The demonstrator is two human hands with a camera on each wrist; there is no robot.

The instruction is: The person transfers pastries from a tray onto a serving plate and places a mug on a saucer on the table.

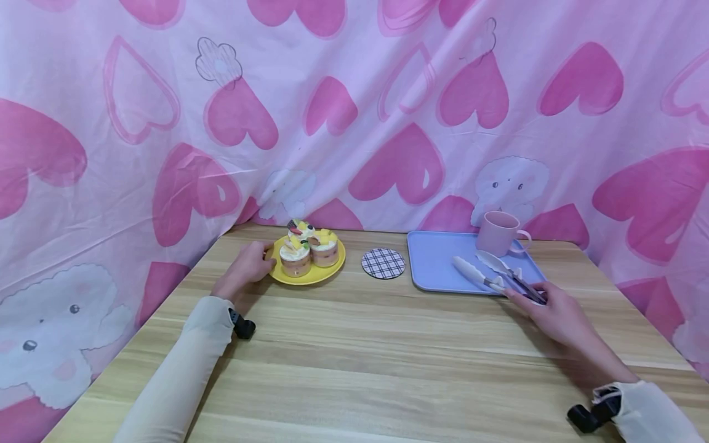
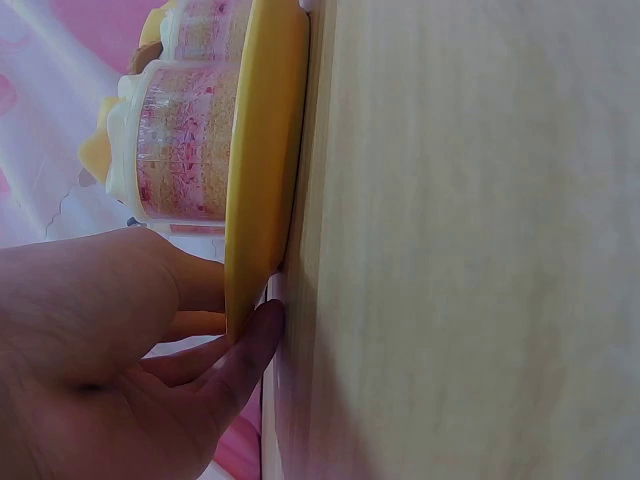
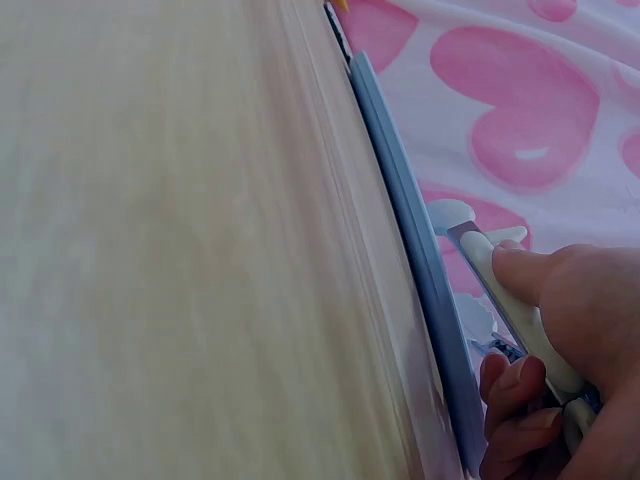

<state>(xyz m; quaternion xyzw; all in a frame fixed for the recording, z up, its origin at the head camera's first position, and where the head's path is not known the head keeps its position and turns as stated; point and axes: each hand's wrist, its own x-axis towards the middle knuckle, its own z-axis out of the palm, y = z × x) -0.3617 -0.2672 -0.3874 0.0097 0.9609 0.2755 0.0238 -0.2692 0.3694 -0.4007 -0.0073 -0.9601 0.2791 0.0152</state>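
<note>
My left hand [image 1: 247,264] pinches the near-left rim of a yellow plate [image 1: 303,281]. In the left wrist view, fingers lie on both sides of the plate's edge [image 2: 268,150], low at the tabletop. Three clear cups of layered cake [image 1: 296,263], topped with cream and fruit, stand on the plate. On the right, my right hand [image 1: 559,315] grips tongs [image 1: 469,269] by their handles. The tongs' pale tips are spread apart above a blue tray [image 1: 434,249], with nothing between them. The right wrist view shows the thumb along one pale handle [image 3: 508,300].
A pink mug [image 1: 495,235] stands at the tray's back right, just behind the tongs. Between plate and tray lies a round checked coaster [image 1: 383,263]. A pink heart-print curtain [image 1: 399,166] hangs behind the wooden table [image 1: 354,357].
</note>
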